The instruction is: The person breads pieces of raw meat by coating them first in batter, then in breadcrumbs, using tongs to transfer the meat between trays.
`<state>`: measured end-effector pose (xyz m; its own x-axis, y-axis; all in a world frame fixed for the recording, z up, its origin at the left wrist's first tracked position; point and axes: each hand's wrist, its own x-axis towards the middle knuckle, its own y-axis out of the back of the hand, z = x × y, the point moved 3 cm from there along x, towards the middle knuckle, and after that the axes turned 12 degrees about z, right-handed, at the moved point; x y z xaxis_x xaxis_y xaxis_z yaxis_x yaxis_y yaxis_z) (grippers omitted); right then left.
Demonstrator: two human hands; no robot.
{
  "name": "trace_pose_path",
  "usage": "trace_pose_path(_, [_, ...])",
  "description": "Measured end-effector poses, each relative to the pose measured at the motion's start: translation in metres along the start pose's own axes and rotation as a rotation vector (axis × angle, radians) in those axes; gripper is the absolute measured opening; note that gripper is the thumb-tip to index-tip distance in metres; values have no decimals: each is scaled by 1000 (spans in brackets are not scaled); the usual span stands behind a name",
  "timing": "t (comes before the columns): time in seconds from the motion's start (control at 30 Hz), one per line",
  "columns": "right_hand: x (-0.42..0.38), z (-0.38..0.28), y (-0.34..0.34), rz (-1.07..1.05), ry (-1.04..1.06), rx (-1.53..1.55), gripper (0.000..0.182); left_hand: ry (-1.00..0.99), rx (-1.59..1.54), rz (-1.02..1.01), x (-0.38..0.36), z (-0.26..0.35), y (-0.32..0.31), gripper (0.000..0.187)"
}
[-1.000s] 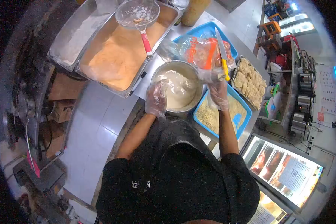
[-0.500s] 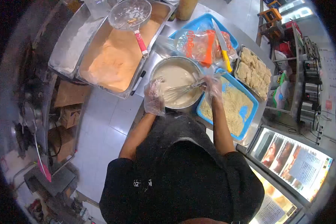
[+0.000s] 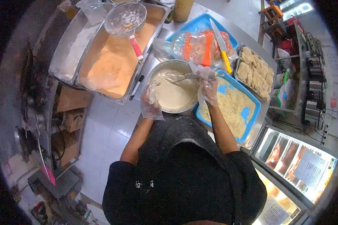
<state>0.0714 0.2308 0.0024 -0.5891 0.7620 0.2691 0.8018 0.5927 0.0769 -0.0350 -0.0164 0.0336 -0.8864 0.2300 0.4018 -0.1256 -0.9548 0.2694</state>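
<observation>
A round metal bowl of pale, creamy batter stands at the counter's front edge. In a clear plastic glove, my left hand is closed on the bowl's left rim. My right hand, also gloved, is closed around the handle of a wire whisk. The whisk lies nearly level across the far part of the bowl, its wires at the batter's surface. Just right of the bowl is a blue tray of pale crumbs.
Left are metal pans of orange powder and white flour, with a strainer over them. A yellow-handled knife lies on bagged meat in another blue tray. Breaded pieces fill a pan. A black marker lies left.
The whisk has swung from the middle of the bowl to its far side. My right hand has moved slightly left, and my left hand has shifted a little down and left with the bowl.
</observation>
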Motion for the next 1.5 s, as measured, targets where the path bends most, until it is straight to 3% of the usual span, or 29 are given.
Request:
trace_pose_path(0.03, [-4, 3, -1, 18, -179, 171, 18, 7, 1, 1, -2, -1, 2, 39])
trace_pose_path(0.1, [-24, 65, 3, 75, -188, 47, 19, -15, 51, -10, 2, 6, 0, 40])
trace_pose_path(0.17, [-33, 85, 5, 79, -249, 75, 21, -63, 162, -40, 10, 29, 3, 40])
trace_pose_path(0.27, [-31, 18, -5, 9, -425, 456, 26, 22, 117, 41, 4, 28, 2, 37])
trace_pose_path(0.3, [-32, 11, 2, -21, -416, 304, 26, 6, 49, 52, 1, 22, 2, 35])
trace_pose_path(0.37, [-28, 3, 25, -69, -389, -8, 27, -34, 19, 22, 4, 20, -1, 31])
trace_pose_path(0.43, [2, -59, 40, 183, -117, 264, 30, -85, 102, -51, 15, 33, -6, 29])
trace_pose_path(0.47, [14, -55, 62, 195, 157, -189, 31, -57, 33, -98, 18, 22, -5, 29])
trace_pose_path(0.53, [42, -26, 111, 247, 113, -466, 31, 338, -183, -141, 22, 18, -5, 30])
trace_pose_path(0.6, [42, -3, 136, 340, -304, 131, 32, 763, -499, -115, 28, 16, -5, 30])
trace_pose_path(0.63, [40, -2, 139, 383, -406, 541, 32, 644, -439, -72, 35, 20, -8, 28])
trace_pose_path(0.7, [40, -6, 131, 345, -398, 685, 35, 417, -293, 31, 49, 30, -14, 26])
trace_pose_path(0.77, [55, -47, 117, 204, -165, 152, 40, 883, -674, -4, 58, 32, -21, 24])
trace_pose_path(0.8, [53, -21, 123, 366, -401, -7, 47, 1037, -597, -26, 57, 25, -20, 27])
trace_pose_path(0.87, [42, 48, 148, 375, -285, 146, 44, 386, -216, -187, 64, 23, -16, 27])
trace_pose_path(0.97, [65, 25, 145, 440, -49, -328, 32, 471, -62, -306, 76, 5, -34, 23])
trace_pose_path(1.03, [79, 4, 137, 309, 128, -738, 26, 277, 71, -383, 97, 14, -49, 22])
trace_pose_path(1.1, [98, 10, 119, 325, -21, -772, 22, 129, -27, -339, 111, -28, -84, 23])
trace_pose_path(1.13, [108, 16, 117, 328, -95, -784, 20, 72, 25, -380, 126, -2, -99, 23])
trace_pose_path(1.17, [115, 54, 114, 308, -30, -707, 18, 15, 77, -417, 137, 14, -117, 23])
trace_pose_path(1.2, [117, 122, 107, 286, 35, -630, 17, 140, 61, -431, 143, 10, -137, 23])
trace_pose_path(1.27, [122, 134, 93, 207, 150, -669, 17, 392, 33, -454, 153, -5, -175, 23])
trace_pose_path(1.3, [119, 88, 76, 150, 196, -784, 17, 339, 128, -535, 159, -3, -186, 23])
trace_pose_path(1.37, [122, 76, 69, 192, 297, -888, 17, 232, 324, -702, 167, 4, -205, 26])
trace_pose_path(1.4, [120, 99, 73, 287, 342, -876, 18, 191, 459, -781, 171, 44, -210, 27])
trace_pose_path(1.47, [132, 30, 77, 263, 255, -999, 23, 105, 356, -946, 160, -11, -245, 30])
trace_pose_path(1.5, [134, 27, 78, 251, 258, -1029, 25, 64, 307, -1023, 156, -36, -256, 32])
